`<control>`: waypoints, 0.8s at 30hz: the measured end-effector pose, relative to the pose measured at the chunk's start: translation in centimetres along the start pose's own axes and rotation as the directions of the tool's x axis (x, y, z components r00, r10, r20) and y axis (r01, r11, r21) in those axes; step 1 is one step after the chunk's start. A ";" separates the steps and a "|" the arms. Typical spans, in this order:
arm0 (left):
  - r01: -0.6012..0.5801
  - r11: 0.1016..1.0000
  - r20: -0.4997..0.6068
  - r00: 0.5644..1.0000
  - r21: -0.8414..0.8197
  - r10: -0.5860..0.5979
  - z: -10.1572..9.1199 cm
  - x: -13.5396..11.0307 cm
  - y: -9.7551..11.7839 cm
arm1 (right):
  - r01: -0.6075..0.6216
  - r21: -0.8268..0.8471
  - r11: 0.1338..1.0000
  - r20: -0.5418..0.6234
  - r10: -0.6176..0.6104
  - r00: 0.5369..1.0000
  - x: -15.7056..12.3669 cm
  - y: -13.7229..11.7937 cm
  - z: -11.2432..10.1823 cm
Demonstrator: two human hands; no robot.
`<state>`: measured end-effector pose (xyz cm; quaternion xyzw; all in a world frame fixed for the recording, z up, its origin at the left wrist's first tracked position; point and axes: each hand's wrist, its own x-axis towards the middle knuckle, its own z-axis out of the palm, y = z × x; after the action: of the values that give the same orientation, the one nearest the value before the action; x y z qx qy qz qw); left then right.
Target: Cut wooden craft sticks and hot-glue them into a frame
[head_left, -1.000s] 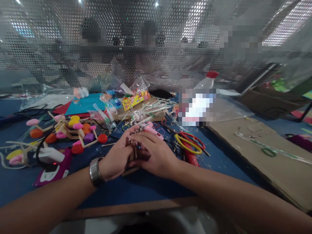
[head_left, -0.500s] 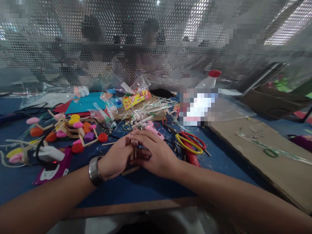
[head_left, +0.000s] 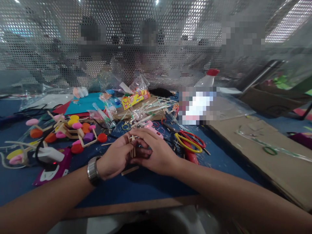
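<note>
Left hand and right hand both have fingers closed round skinny wooden sticks, over the tabletop's 6 o'clock side, pink glue gun at their 1 o'clock.

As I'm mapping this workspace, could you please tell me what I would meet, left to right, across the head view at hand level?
Purple box, metal watch, left hand, thin sticks, right hand, yellow scissors handle, green ring.

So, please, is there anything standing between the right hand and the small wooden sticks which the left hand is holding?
Nothing visible does. The left hand holds the wooden sticks, and the right hand curls close around them, partly hiding them. The pink tool lies beyond both hands.
</note>
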<state>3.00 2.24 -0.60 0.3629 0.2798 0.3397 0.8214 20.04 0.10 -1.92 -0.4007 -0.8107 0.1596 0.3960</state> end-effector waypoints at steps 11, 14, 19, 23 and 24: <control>-0.004 1.000 0.004 1.000 0.015 0.004 0.0 0.1 0.3 | -0.030 0.026 0.999 -0.030 0.031 0.999 -0.1 -0.1 -0.1; -0.006 1.000 0.019 1.000 -0.001 0.006 -0.1 0.1 0.2 | -0.047 0.028 0.999 -0.017 0.047 0.999 -0.1 -0.1 -0.1; -0.020 1.000 0.024 0.999 -0.017 0.020 -0.1 0.1 0.2 | -0.012 0.031 0.999 -0.044 0.013 0.999 0.0 -0.3 -0.1; -0.024 1.000 0.016 1.000 -0.005 0.024 -0.1 0.3 0.1 | -0.020 0.029 0.999 -0.046 0.021 0.999 -0.1 -0.2 -0.1; -0.024 1.000 0.015 1.000 0.002 0.024 -0.1 0.3 0.1 | -0.024 0.027 0.999 -0.043 0.025 0.999 -0.1 -0.2 -0.1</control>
<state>3.07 2.55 -0.65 0.3697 0.2694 0.3466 0.8189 20.03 -0.13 -1.75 -0.4086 -0.7948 0.1664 0.4168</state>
